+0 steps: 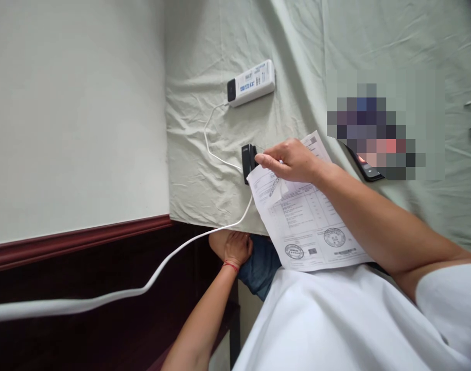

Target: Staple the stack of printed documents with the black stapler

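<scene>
Paper form [310,221], thin, light and floppy, lies on the bed sheet [204,51] beside the black clip [248,161]; right hand [291,161] pinches its top corner, left hand [237,247] loosely cupped, empty; best gripped at edges.

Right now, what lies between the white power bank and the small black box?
Head view: a thin white cable on wrinkled pale green sheet joins white power bank and black box.

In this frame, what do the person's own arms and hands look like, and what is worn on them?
Both forearms are bare. The left hand has a thin red string bracelet at the wrist. The right hand wears no ring or watch that shows; a short white sleeve covers that upper arm. No gloves.
</scene>
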### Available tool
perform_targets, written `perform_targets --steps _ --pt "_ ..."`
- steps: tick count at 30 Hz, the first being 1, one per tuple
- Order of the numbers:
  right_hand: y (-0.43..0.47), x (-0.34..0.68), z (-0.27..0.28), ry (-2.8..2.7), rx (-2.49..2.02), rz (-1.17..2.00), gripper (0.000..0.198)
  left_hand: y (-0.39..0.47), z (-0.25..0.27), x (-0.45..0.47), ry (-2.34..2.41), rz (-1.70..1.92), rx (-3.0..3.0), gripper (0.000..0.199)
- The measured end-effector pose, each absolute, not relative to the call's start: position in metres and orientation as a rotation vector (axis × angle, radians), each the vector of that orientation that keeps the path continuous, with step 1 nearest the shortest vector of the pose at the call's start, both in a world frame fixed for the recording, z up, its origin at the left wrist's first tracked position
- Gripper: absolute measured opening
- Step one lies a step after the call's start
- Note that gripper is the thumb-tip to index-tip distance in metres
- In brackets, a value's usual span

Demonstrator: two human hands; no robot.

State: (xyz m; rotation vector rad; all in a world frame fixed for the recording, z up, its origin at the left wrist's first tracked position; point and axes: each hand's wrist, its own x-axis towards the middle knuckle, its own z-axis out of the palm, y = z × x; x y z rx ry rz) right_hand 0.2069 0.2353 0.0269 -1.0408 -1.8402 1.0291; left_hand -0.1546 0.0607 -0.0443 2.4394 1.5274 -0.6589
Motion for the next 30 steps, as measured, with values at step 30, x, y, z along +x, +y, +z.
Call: perform_targets --steps 30 --pt "0.2336 0.2098 0.0289 -1.814 -1.024 1.064 0.065 0.0613 -0.0437 -0.1531 1.533 -0.669 2.429 0.018"
